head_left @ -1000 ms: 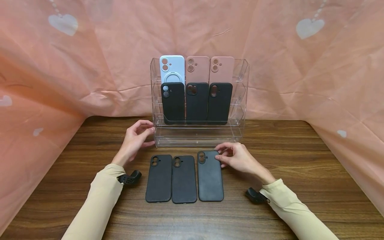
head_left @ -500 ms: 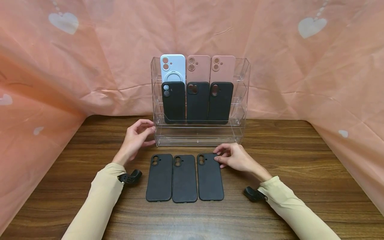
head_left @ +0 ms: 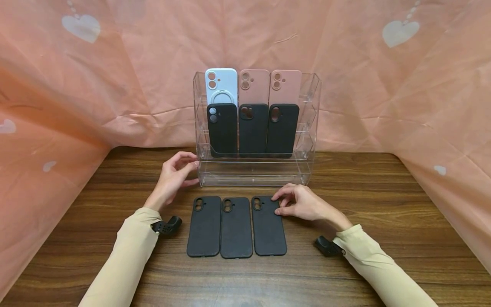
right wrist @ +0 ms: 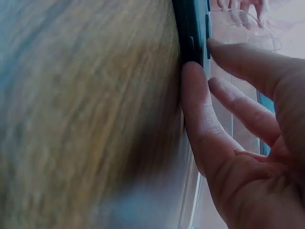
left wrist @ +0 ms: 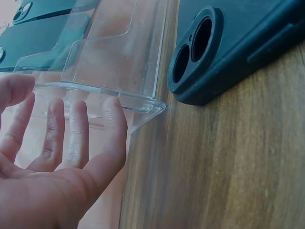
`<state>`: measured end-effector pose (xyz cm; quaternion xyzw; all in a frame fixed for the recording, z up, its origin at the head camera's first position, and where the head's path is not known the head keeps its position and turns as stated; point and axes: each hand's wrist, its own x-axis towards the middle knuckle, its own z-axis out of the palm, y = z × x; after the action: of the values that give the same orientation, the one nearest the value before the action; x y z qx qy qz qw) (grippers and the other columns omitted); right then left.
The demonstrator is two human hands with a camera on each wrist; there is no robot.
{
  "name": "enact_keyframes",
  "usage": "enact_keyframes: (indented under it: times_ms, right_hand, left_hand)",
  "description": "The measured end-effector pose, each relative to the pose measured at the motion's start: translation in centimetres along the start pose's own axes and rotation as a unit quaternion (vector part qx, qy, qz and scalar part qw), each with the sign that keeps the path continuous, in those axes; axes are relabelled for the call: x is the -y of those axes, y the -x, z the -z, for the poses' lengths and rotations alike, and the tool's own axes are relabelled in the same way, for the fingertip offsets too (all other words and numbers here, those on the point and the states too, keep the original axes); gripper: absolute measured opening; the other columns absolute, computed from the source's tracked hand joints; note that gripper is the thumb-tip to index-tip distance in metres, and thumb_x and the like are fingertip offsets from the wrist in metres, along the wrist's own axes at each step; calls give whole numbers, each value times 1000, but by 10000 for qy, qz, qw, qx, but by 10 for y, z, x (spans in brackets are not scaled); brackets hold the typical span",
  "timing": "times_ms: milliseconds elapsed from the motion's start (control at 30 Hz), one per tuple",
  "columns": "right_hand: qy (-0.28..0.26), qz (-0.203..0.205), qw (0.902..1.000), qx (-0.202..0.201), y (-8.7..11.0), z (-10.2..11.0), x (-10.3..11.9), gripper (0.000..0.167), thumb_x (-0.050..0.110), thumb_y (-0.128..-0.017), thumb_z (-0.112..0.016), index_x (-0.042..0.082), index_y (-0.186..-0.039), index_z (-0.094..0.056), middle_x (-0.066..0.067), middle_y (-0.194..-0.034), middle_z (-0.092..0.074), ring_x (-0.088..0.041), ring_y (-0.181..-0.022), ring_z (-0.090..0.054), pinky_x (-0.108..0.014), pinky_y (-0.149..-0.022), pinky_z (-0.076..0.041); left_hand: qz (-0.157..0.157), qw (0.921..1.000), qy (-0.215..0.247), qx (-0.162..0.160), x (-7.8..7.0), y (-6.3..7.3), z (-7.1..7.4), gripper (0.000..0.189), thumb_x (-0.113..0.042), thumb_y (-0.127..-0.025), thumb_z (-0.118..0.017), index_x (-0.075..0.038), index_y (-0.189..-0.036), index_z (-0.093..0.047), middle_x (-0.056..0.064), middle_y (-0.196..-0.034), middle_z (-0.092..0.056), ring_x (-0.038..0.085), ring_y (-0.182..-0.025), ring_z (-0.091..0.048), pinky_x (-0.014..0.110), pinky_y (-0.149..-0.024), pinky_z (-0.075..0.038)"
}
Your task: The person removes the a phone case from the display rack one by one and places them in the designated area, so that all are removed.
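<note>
My right hand (head_left: 301, 202) is at the upper right corner of the rightmost black phone case (head_left: 270, 232), thumb at its long side and fingers curled round the top corner. In the right wrist view, fingertips (right wrist: 194, 74) meet the edge of that case. The case lies flat beside a middle black case (head_left: 236, 232) and a left black case (head_left: 204, 230), camera cutouts at the far end. My left hand (head_left: 170, 177) touches the left side of a clear tiered stand (head_left: 253, 179). In the left wrist view its fingers (left wrist: 78, 129) lie spread and lightly bent along the stand's wall.
Three more black cases stand in the stand's middle tier, including the centre one (head_left: 253, 132). Behind them rise a white case (head_left: 221, 79) with a ring and two pink cases (head_left: 285, 87). A pink curtain (head_left: 353, 85) encloses the wooden table (head_left: 364, 183).
The rightmost case has gone from slightly raised at its far end to flat on the table. My right thumb has slid down along its side. My left hand stays at the stand.
</note>
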<state>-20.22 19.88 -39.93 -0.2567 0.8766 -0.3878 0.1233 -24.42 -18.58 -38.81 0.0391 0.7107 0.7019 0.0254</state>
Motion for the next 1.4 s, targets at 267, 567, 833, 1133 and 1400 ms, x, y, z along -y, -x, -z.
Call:
enact_keyframes:
  times_ms: [267, 567, 833, 1133, 1400]
  right_hand:
    - [238, -85, 9993, -282, 0, -4, 3, 28, 16, -84, -85, 11, -109, -75, -4, -104, -68, -3, -77, -67, -18, -72, -51]
    - [194, 23, 9994, -288, -1, -5, 4, 27, 16, -84, -85, 10, -109, -76, -7, -110, -68, -3, -78, -65, -19, -72, -54]
    - [194, -75, 9993, -326, 0, -6, 5, 28, 17, -85, -84, 12, -111, -75, -4, -103, -69, -6, -77, -66, -19, -72, -53]
    - [96, 33, 9985, -541, 2, 5, 7, 25, 16, -94, -76, 8, -117, -72, -5, -94, -72, -13, -72, -70, -23, -65, -56]
    - [85, 477, 9887, -1416, 6, 27, 16, 17, 10, -93, -76, 11, -109, -75, -7, -105, -74, -15, -82, -70, -25, -66, -60]
  left_hand:
    - [11, 10000, -12, -3, 1, 0, 0, 22, -15, -101, -66, -12, -122, -58, -3, -112, -62, 13, -106, -64, 42, -83, -65]
    - [-2, 10000, -10, -11, 0, -1, 0, 20, -15, -101, -65, -15, -119, -59, -3, -111, -63, 16, -108, -64, 41, -81, -65]
    - [41, 10000, -6, -22, 0, 0, 0, 20, -16, -101, -66, -15, -119, -59, -3, -112, -62, 15, -109, -64, 44, -84, -64]
    - [47, 10000, -72, -39, 0, -1, 0, 22, -17, -100, -66, -14, -120, -59, -3, -110, -62, 14, -106, -64, 43, -83, -65]
    - [20, 10000, -5, -27, 0, 0, 1, 24, -16, -99, -68, -12, -121, -59, -2, -111, -63, 11, -106, -65, 43, -84, -64]
